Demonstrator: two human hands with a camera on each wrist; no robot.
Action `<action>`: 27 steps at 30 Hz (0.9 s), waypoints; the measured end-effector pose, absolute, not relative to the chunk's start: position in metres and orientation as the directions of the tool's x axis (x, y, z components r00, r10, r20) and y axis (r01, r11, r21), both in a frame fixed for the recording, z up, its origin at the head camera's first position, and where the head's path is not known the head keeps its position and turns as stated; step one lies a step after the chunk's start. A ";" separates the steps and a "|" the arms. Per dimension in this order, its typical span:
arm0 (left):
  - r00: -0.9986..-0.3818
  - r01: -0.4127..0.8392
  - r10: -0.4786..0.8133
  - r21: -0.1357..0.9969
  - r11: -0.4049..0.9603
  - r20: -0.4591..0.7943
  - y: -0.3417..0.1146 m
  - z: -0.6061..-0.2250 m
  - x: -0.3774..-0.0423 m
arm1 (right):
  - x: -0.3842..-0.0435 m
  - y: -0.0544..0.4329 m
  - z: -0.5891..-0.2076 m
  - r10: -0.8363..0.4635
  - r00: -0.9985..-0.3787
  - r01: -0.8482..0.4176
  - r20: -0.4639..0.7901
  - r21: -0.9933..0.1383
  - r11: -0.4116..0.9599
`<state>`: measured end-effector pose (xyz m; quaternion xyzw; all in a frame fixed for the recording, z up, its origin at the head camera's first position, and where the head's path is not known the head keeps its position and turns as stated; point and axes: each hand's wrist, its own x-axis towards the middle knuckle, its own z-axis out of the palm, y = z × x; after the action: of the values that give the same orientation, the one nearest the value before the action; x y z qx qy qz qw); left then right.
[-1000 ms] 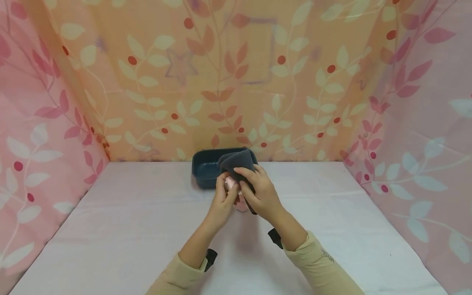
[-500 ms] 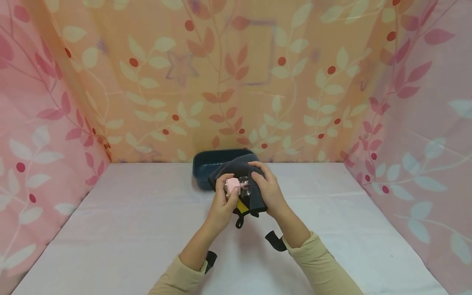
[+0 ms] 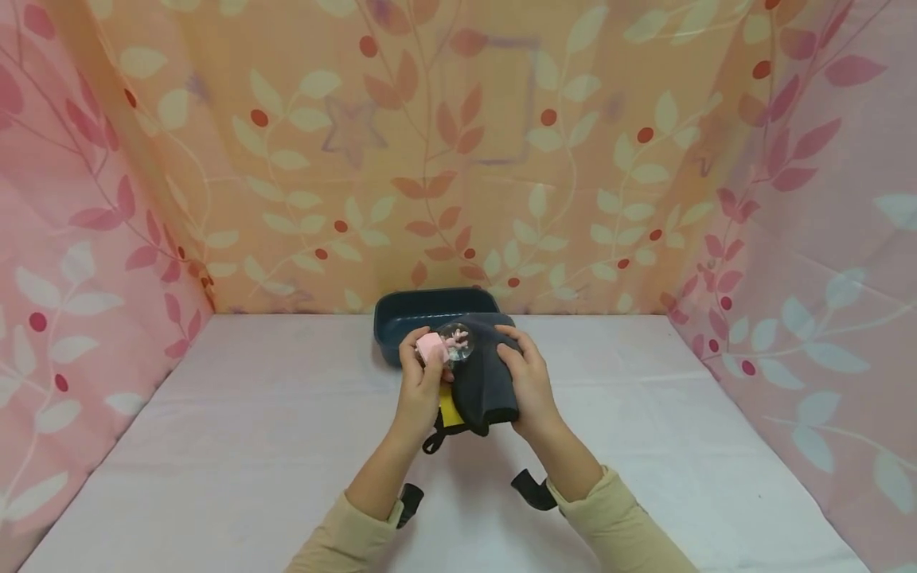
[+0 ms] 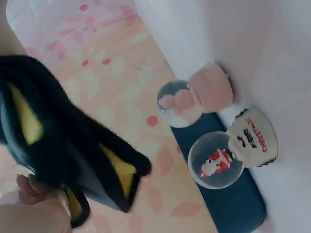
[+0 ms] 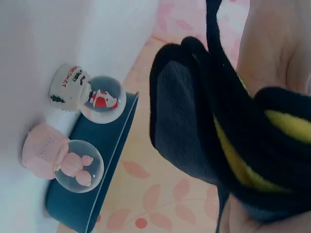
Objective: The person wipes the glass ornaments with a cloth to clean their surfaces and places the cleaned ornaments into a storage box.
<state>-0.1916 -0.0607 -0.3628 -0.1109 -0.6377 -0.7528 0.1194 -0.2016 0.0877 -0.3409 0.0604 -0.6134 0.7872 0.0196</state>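
Note:
My left hand [image 3: 417, 390] pinches the pink base of a small snow globe [image 3: 431, 348], its clear ball with a pink figure pointing right. My right hand [image 3: 533, 386] grips a folded cleaning cloth [image 3: 490, 378], grey on one face and yellow on the other, with black edging and a hanging loop. The cloth bunches against the globe's ball and droops below it. In the wrist views the cloth [image 4: 82, 145] hides the held globe. Beyond it stand a pink snow globe [image 4: 211, 87] and a white-based one [image 4: 255, 138] with a red-and-white figure, both upright on the table.
A dark blue rectangular tub [image 3: 401, 330] sits at the back of the white-covered table [image 3: 286, 446], right behind the two standing globes. Floral curtains [image 3: 458, 159] enclose the table at the back and both sides. Hands and cloth cover the standing globes in the head view.
Both hands have drawn slightly apart, the left carrying the held globe leftward. The cloth has come down from over the tub, baring the globe's ball and showing its yellow face and loop.

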 end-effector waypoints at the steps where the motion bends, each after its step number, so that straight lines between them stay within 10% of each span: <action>1: -0.952 0.305 -0.043 0.938 -0.165 0.303 -0.062 -0.362 -0.192 | -0.201 0.088 -0.342 -0.022 -0.988 -0.141 0.151 -0.959 -0.248; 5: -0.969 0.248 -0.047 0.951 -0.183 0.244 -0.064 -0.359 -0.191 | -0.199 0.089 -0.349 0.058 -0.899 -0.439 0.435 -0.894 -0.092; 10: -0.983 0.181 -0.027 0.960 -0.212 0.180 -0.061 -0.357 -0.188 | -0.204 0.080 -0.362 -0.020 -0.532 -0.826 0.846 -0.514 0.230; 16: -0.982 0.173 0.031 0.960 -0.218 0.185 -0.056 -0.360 -0.186 | -0.214 0.070 -0.368 -0.209 -0.228 -0.923 0.951 -0.143 0.358; 22: -0.961 0.231 0.110 0.957 -0.175 0.252 -0.059 -0.366 -0.186 | -0.221 0.070 -0.371 -0.185 -0.198 -0.917 0.963 -0.116 0.381; 27: -0.951 0.224 0.169 0.954 -0.199 0.259 -0.059 -0.368 -0.185 | -0.222 0.072 -0.374 -0.050 -0.335 -0.904 0.941 -0.306 0.299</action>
<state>-0.1850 -0.0585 -0.3678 -0.1554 -0.6326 -0.7585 0.0182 -0.2220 0.0723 -0.3736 0.3575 -0.6670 0.4718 0.4525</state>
